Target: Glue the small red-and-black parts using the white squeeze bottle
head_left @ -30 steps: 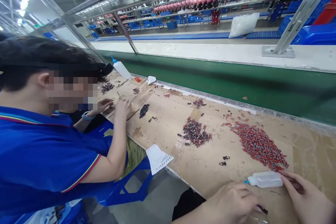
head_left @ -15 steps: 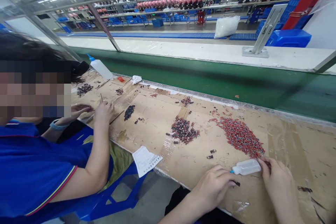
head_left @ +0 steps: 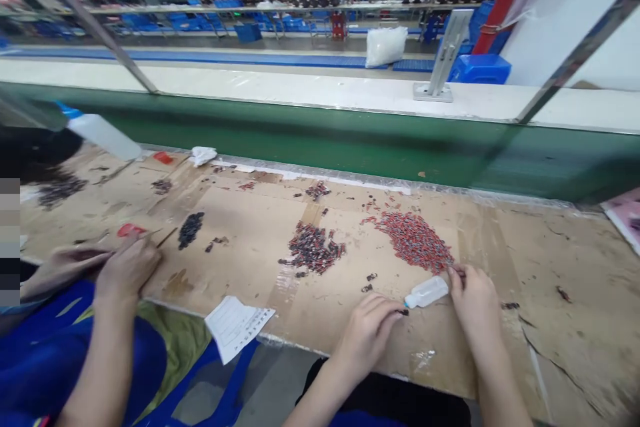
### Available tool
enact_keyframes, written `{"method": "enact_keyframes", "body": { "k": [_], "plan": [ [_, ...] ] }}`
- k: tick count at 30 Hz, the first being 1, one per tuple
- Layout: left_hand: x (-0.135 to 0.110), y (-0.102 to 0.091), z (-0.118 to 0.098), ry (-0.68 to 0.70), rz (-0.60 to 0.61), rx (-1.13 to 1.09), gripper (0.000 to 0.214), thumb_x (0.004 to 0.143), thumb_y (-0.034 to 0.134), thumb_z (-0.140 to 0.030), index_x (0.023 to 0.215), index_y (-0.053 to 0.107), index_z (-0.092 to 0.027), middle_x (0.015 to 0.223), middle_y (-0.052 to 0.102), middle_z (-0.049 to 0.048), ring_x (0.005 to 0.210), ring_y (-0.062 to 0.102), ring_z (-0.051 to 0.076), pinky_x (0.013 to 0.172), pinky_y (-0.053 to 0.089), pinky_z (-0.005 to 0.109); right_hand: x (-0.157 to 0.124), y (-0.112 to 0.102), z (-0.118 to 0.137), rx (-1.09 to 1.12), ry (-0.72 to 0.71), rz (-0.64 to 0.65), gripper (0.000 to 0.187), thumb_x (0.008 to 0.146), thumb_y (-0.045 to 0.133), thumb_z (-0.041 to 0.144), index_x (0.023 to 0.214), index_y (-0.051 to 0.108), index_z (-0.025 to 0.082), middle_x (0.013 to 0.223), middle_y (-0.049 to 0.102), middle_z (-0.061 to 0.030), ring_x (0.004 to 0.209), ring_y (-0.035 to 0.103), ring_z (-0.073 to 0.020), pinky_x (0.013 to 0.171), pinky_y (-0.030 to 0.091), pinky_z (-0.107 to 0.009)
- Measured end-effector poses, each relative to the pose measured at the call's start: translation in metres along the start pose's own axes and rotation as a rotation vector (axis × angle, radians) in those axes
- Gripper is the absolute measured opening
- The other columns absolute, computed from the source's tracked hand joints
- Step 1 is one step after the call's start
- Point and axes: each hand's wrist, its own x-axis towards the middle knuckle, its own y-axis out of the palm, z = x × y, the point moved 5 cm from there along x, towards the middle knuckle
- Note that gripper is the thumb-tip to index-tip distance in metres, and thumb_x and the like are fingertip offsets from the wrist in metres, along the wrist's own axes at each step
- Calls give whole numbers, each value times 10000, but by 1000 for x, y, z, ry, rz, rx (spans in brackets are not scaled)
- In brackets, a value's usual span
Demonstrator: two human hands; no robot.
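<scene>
My left hand (head_left: pixel 369 328) pinches a small dark part (head_left: pixel 403 312) between thumb and fingertips, low over the cardboard. Beside those fingertips lies a small clear squeeze bottle (head_left: pixel 429 291) with a blue tip, on its side between my hands. My right hand (head_left: pixel 474 293) is closed at the lower right edge of a pile of small red-and-grey parts (head_left: pixel 415 240). What its fingertips hold is too small to name. A pile of dark-and-red parts (head_left: pixel 315 247) lies farther left. Two loose dark pieces (head_left: pixel 369 282) rest above my left hand.
On the left, a co-worker's hands (head_left: pixel 123 263) work near a red cap (head_left: pixel 131 229) and a black pile (head_left: pixel 191 230). A larger bottle (head_left: pixel 105 135) leans at the back. A paper slip (head_left: pixel 236 327) overhangs the front edge. A green strip (head_left: pixel 300 143) runs behind the cardboard (head_left: pixel 240 267).
The view has swung to the right, so the co-worker is mostly out of frame. My right hand has moved from the bottle's end up to the red pile's edge. My left hand keeps its pinch.
</scene>
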Motion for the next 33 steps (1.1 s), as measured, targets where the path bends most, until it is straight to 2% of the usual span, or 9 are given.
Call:
{"method": "enact_keyframes", "body": {
  "k": [4, 8, 11, 14, 17, 22, 26, 29, 33],
  "plan": [
    [-1, -10, 2, -89, -42, -42, 189, 929, 533, -257, 936, 710, -192, 842, 743, 75, 795, 691, 182, 734, 573, 307, -11, -14, 9, 275, 96, -46, 402, 845, 451, 544, 774, 627, 190, 851, 712, -166, 800, 659, -299, 779, 522, -472],
    [1, -18, 6, -245, -88, -81, 202, 880, 598, -342, 905, 732, -193, 874, 752, 73, 817, 706, 192, 761, 581, 301, -28, -20, 25, 749, 280, 47, 342, 789, 629, 518, 839, 658, 182, 829, 712, -94, 766, 677, -228, 672, 568, -344],
    [4, -19, 4, -335, -92, -125, 234, 849, 632, -377, 918, 741, -182, 879, 754, 76, 809, 706, 184, 745, 580, 274, -37, -25, 46, 973, 251, 114, 358, 797, 667, 456, 1045, 663, 198, 852, 685, -45, 729, 652, -164, 593, 555, -261],
    [8, -18, -3, -380, -110, -168, 239, 834, 646, -382, 900, 745, -175, 884, 758, 80, 809, 707, 183, 752, 579, 272, -43, -25, 64, 1084, 192, 222, 279, 825, 652, 430, 995, 688, 211, 826, 671, -18, 634, 618, -113, 594, 551, -240],
    [10, -18, -6, -402, -146, -191, 238, 818, 663, -379, 903, 746, -173, 889, 760, 82, 800, 709, 184, 761, 582, 282, -48, -17, 74, 1168, 243, 304, 238, 790, 698, 433, 859, 679, 207, 764, 695, -16, 638, 654, -132, 619, 568, -266],
    [7, -20, -5, -443, -198, -204, 256, 780, 701, -395, 894, 749, -171, 879, 766, 82, 777, 717, 190, 738, 594, 287, -59, -12, 84, 1206, 322, 253, 250, 779, 716, 437, 860, 658, 207, 726, 727, -39, 713, 709, -189, 675, 588, -322],
    [5, -21, -7, -488, -160, -258, 273, 773, 706, -413, 886, 752, -170, 869, 772, 85, 784, 733, 203, 749, 606, 293, -62, -15, 91, 1143, 203, 219, 189, 852, 648, 412, 835, 648, 223, 731, 711, -47, 872, 704, -224, 822, 568, -389],
    [7, -22, -11, -489, -113, -297, 278, 775, 701, -429, 871, 758, -174, 893, 773, 87, 815, 737, 216, 783, 609, 313, -58, -20, 95, 1036, -18, 196, 203, 914, 575, 381, 786, 618, 230, 829, 676, -62, 1066, 624, -233, 938, 500, -419],
    [8, -23, -13, -490, -43, -318, 312, 778, 693, -459, 880, 761, -172, 903, 771, 94, 825, 736, 226, 787, 610, 322, -54, -23, 98, 835, -316, 243, 241, 970, 479, 347, 807, 601, 218, 946, 568, -68, 983, 569, -212, 905, 479, -416]
  ]
}}
